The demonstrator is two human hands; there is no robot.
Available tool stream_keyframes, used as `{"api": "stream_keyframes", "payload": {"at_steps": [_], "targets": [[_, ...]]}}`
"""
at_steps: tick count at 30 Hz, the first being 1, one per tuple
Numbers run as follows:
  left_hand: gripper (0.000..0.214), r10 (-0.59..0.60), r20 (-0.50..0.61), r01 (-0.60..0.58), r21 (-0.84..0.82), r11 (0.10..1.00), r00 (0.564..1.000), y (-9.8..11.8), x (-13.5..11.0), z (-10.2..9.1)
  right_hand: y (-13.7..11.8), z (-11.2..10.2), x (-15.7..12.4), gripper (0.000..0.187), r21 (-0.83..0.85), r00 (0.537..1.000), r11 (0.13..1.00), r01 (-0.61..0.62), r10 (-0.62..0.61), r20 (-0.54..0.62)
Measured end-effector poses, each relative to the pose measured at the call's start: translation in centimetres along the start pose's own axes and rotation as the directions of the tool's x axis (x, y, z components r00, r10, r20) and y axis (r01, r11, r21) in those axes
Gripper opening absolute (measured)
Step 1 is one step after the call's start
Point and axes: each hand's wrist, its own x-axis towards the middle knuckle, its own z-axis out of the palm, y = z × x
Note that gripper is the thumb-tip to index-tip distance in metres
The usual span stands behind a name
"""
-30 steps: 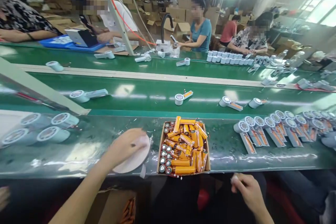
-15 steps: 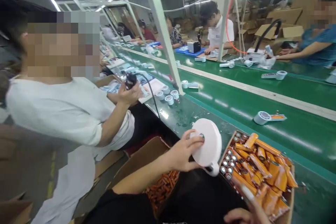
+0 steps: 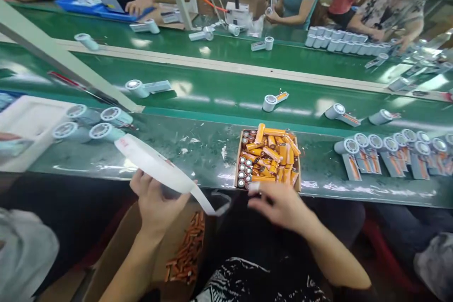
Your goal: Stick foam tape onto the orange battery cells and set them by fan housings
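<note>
L hand (image 3: pixel 155 203) gripped a white tape roll (image 3: pixel 152 163) w/ fingers curled under it, held tilted above the near edge of the green bench (image 3: pixel 198 151), tape strip (image 3: pixel 207 205) trailing right toward R hand (image 3: pixel 279 203), fingers loosely bent, just near of the battery box (image 3: pixel 268 158).

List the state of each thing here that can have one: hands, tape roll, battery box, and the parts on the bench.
Left hand: gripping the tape roll, held tilted above the bench edge.
Tape roll: a strip hangs loose from it.
Right hand: fingers bent, at the near edge of the battery box; contents cannot be told.
Battery box: open, full of orange batteries.
White round parts: lined up in a row, lying flat.
</note>
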Motion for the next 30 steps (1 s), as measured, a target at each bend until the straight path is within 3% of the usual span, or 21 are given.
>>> {"api": "stream_keyframes", "payload": {"at_steps": [2, 3, 6, 8, 10, 13, 15, 16, 18, 20, 23, 27, 30], "targets": [[0.069, 0.023, -0.074, -0.021, 0.034, 0.999, 0.997, 2.0, 0.6, 0.2, 0.9, -3.0, 1.5, 0.022, -0.286, 0.98, 0.954, -0.095, 0.038, -0.197], [0.065, 0.052, -0.093, -0.048, 0.043, 0.998, 0.994, 3.1, 1.0, 0.3, 1.3, -4.0, 2.4, 0.022, -0.418, 0.971, 0.897, -0.147, 0.051, -0.232], [0.057, 0.153, -0.075, -0.151, 0.034, 0.988, 0.985, 5.3, 2.3, 0.9, 1.7, -5.4, 4.6, 0.015, -0.631, 0.977, 0.748, -0.205, 0.121, -0.175], [0.056, 0.209, -0.047, -0.209, 0.016, 0.978, 0.977, 6.0, 2.6, 1.4, 1.9, -5.8, 5.0, 0.013, -0.635, 0.976, 0.742, -0.216, 0.149, -0.158], [0.058, 0.24, -0.024, -0.24, -0.001, 0.971, 0.971, 6.2, 2.6, 1.7, 2.3, -6.3, 4.4, 0.015, -0.502, 0.966, 0.832, -0.235, 0.145, -0.212], [0.06, 0.257, -0.014, -0.257, -0.01, 0.966, 0.966, 6.5, 2.3, 2.0, 3.4, -7.0, 2.5, 0.026, 0.043, 0.889, 0.979, -0.197, 0.197, -0.413], [0.061, 0.266, -0.003, -0.266, -0.016, 0.964, 0.964, 6.8, 2.2, 2.3, 3.9, -6.7, 1.4, 0.047, 0.45, 0.83, 0.891, -0.051, 0.289, -0.476], [0.062, 0.271, 0.006, -0.271, -0.022, 0.962, 0.962, 6.9, 2.2, 2.5, 4.0, -6.3, 1.0, 0.058, 0.597, 0.828, 0.802, 0.019, 0.322, -0.458], [0.063, 0.281, 0.028, -0.28, -0.037, 0.959, 0.959, 7.3, 2.4, 2.9, 3.7, -5.2, 0.7, 0.075, 0.775, 0.873, 0.626, 0.083, 0.33, -0.36], [0.062, 0.292, 0.06, -0.289, -0.046, 0.956, 0.955, 7.8, 2.6, 3.2, 3.0, -4.1, 0.9, 0.079, 0.85, 0.915, 0.521, 0.078, 0.302, -0.269], [0.06, 0.319, 0.1, -0.317, -0.034, 0.948, 0.943, 8.4, 2.8, 3.4, 1.5, -3.2, 1.0, 0.075, 0.866, 0.936, 0.492, 0.084, 0.258, -0.237], [0.063, 0.343, 0.117, -0.348, 0.026, 0.937, 0.932, 9.0, 2.9, 3.2, 0.0, -3.1, 0.6, 0.068, 0.826, 0.955, 0.556, 0.089, 0.187, -0.229], [0.063, 0.361, 0.134, -0.372, 0.065, 0.926, 0.923, 9.2, 3.3, 2.8, -0.6, -3.3, 0.3, 0.06, 0.734, 0.953, 0.676, 0.061, 0.18, -0.245]]}}
